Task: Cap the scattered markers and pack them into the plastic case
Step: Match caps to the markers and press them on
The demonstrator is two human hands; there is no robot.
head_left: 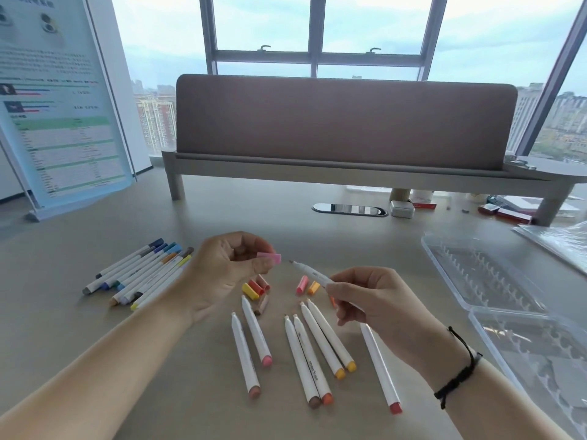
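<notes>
My left hand [222, 274] pinches a pink cap [270, 258] above the table. My right hand [374, 300] holds a white marker [309, 272] with its bare tip pointing left at the cap, a small gap between them. Several uncapped white markers [309, 354] lie on the table below my hands. Loose caps [254, 289] in yellow, red and brown lie between my hands, with a pink and an orange cap [307, 285] beside them. Several capped markers [139, 274] lie bunched at the left. The clear plastic case [495, 281] lies open at the right.
A raised monitor shelf with a padded screen [346, 122] crosses the back of the table. A cable port [349, 209], a small white box [401, 209] and red boxes [508, 212] sit under it. A standing poster [60, 103] is at the far left. A plastic bag [559, 242] lies at the far right.
</notes>
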